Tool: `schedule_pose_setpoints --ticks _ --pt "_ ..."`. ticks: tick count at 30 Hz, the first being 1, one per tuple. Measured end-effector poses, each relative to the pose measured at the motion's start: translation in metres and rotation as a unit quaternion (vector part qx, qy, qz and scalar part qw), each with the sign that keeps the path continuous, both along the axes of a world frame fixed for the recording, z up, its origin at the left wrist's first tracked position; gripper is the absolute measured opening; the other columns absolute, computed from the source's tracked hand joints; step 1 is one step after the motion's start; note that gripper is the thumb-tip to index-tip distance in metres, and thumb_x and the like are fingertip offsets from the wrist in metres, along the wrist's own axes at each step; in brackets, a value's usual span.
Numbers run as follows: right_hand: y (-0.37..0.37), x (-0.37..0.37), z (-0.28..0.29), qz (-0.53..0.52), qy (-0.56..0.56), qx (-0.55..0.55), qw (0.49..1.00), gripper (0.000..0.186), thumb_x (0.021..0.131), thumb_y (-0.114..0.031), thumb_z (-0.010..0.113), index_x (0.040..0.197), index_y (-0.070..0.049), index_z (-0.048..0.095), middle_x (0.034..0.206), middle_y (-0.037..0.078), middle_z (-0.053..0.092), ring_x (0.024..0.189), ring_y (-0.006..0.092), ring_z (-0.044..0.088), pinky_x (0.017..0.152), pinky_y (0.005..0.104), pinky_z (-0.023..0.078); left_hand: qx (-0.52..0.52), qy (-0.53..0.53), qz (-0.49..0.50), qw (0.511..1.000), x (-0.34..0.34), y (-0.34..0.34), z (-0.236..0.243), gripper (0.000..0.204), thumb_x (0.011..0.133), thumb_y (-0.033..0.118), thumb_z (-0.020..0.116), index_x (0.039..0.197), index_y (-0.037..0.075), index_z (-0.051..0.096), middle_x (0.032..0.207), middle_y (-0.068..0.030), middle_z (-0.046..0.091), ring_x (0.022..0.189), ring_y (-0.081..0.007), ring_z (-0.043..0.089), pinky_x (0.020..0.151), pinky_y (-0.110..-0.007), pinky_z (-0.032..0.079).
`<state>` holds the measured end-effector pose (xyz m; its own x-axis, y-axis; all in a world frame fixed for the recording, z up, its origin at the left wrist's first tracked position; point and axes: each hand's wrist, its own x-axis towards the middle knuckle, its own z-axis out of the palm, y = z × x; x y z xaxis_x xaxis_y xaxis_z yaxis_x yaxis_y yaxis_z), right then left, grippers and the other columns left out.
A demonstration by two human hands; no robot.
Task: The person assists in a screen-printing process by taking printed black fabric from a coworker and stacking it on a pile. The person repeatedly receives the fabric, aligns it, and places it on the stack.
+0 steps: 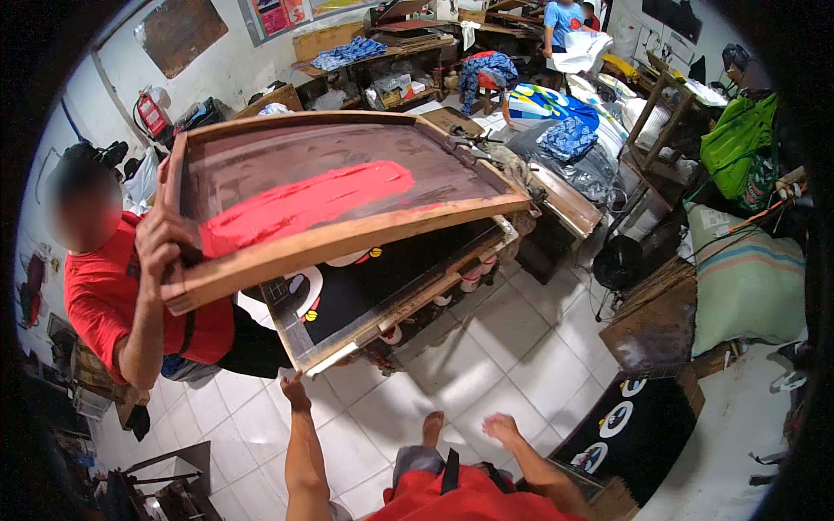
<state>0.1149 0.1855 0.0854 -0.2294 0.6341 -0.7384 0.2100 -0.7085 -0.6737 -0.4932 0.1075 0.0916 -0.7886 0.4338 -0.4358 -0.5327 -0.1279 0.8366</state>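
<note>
My left hand (296, 392) has its fingers closed at the near left corner of a low, wood-edged printing board (382, 334). Black cloth (343, 300) with white round cartoon prints lies on that board. Over it tilts a wooden-framed printing screen (347, 236), raised at its left end by a co-worker's hand (161, 230). A thick streak of pinkish-red ink (304, 201) spreads across the screen's dark mesh. My right hand (501, 431) hangs above the tiled floor, fingers apart and holding nothing.
A co-worker in a red shirt (95, 295) stands left of the screen. At the lower right lies another black printed cloth (634, 425). A stuffed green sack (743, 278) leans on the right. Farther back are a dark plastic bag (565, 165) and a cluttered wooden bench (391, 52).
</note>
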Motion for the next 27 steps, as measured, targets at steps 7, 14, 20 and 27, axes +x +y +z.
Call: schedule_pose_setpoints --ticks 7,14,20,27 --pt "0.163 -0.256 0.069 -0.026 0.189 -0.006 0.982 0.03 0.087 -0.012 0.062 0.114 -0.002 0.054 0.104 0.011 0.063 0.089 0.0221 0.064 0.08 0.0368 0.052 -0.191 0.056 -0.051 0.979 -0.032 0.043 0.061 0.012 0.075 0.011 0.07 0.069 0.011 0.06 0.057 0.0008 0.05 0.044 -0.0122 0.044 0.04 -0.026 0.031" --pt "0.253 -0.343 0.069 -0.147 0.566 -0.104 0.804 0.039 0.084 -0.017 0.066 0.12 -0.007 0.054 0.121 0.006 0.059 0.116 0.0234 0.051 0.104 0.0432 0.035 -0.095 0.022 -0.104 0.99 -0.015 0.033 0.13 0.007 0.084 0.005 0.067 0.086 0.003 0.061 0.075 -0.001 0.059 0.062 -0.0104 0.052 0.055 -0.024 0.039" --pt "0.23 -0.302 0.073 -0.132 0.535 -0.064 0.832 0.027 0.081 -0.006 0.065 0.106 0.003 0.059 0.107 0.011 0.063 0.105 0.0248 0.057 0.099 0.0385 0.04 -0.179 0.095 -0.109 0.973 0.009 0.006 0.175 0.02 0.084 0.01 0.068 0.101 0.0 0.062 0.074 0.0003 0.057 0.061 -0.0087 0.048 0.056 -0.024 0.037" --pt "0.042 -0.131 0.117 -0.31 0.443 -0.057 0.839 0.013 0.072 0.001 0.069 0.07 -0.006 0.058 0.072 0.004 0.059 0.072 0.0197 0.058 0.074 0.0367 0.047 -0.143 0.317 -0.034 0.937 0.036 -0.029 0.237 0.038 0.085 0.019 0.071 0.113 -0.003 0.057 0.102 -0.0087 0.061 0.092 -0.0144 0.056 0.083 -0.027 0.044"
